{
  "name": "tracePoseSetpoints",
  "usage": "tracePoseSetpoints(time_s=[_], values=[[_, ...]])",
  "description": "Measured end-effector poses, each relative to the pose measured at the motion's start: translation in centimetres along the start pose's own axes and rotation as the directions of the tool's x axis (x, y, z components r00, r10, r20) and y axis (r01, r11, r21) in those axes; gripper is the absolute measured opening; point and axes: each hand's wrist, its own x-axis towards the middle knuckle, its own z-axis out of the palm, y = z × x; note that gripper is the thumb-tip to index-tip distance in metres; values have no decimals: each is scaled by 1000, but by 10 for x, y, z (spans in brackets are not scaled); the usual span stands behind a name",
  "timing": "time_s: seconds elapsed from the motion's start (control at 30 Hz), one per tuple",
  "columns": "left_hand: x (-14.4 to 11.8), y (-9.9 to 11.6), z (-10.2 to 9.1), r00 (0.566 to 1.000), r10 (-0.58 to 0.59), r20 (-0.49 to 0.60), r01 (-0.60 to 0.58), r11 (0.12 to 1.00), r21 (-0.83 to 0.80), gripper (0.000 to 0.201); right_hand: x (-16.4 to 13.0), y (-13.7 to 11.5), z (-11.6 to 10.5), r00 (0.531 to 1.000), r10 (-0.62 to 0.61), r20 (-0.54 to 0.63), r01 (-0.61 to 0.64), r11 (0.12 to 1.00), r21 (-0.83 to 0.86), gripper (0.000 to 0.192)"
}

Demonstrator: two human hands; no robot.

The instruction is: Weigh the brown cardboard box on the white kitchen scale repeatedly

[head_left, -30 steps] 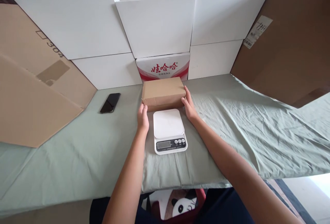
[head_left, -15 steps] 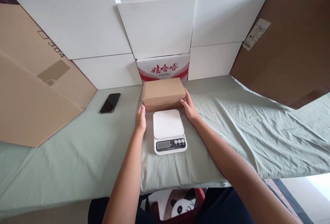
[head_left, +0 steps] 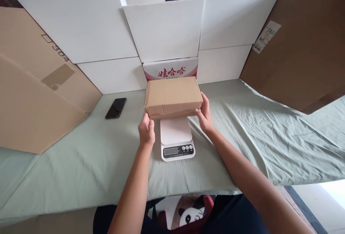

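Note:
A brown cardboard box [head_left: 172, 94] is held between my two hands, raised off the cloth, with its lower front edge over the back of a white kitchen scale [head_left: 176, 133]. My left hand [head_left: 147, 130] grips the box's lower left corner, fingers beneath it and thumb in front. At the right end, my right hand [head_left: 205, 115] is closed on the box, with the thumb on its front face and the fingers along the side. The box covers the far edge of the scale's plate. The scale's display looks blank.
A black phone [head_left: 115, 108] lies on the green cloth [head_left: 121, 169] to the left. White boxes [head_left: 164, 31] and a red-and-white printed carton [head_left: 175, 68] form a wall behind. Large brown cardboard panels stand at the left [head_left: 40, 83] and right [head_left: 291, 54].
Both hands have lifted the cardboard box and brought it nearer, so it now overlaps the scale's back edge in view. The scale and phone stay in place.

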Motion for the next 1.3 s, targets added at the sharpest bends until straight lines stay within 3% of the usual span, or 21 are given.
tracePoseSetpoints(time_s=[0.13, 0.3, 0.43, 0.93, 1.17, 1.3], values=[[-29, 8, -5, 997, 59, 42, -58, 998, -25, 80, -27, -12, -13, 1000, -16, 7, 16, 1000, -22, 73], [-76, 15, -17, 999, -37, 26, 39, 994, -107, 85, -67, -20, -17, 1000, 4, 21, -3, 1000, -31, 69], [-97, 16, -23, 996, -91, -14, 88, 987, -132, 85, -84, -23, -16, 998, 41, 40, -39, 998, -52, 71], [-97, 16, -23, 992, -127, 6, 127, 981, -145, 82, -80, -22, -14, 995, 98, 30, -96, 994, -54, 68], [-96, 11, -22, 980, -68, -188, 34, 983, -180, 78, -73, -19, -17, 995, 48, -82, -50, 998, -22, 68], [-95, 10, -22, 981, -65, -185, 31, 983, -180, 74, -70, -19, -18, 994, 46, -99, -49, 998, -33, 68]])
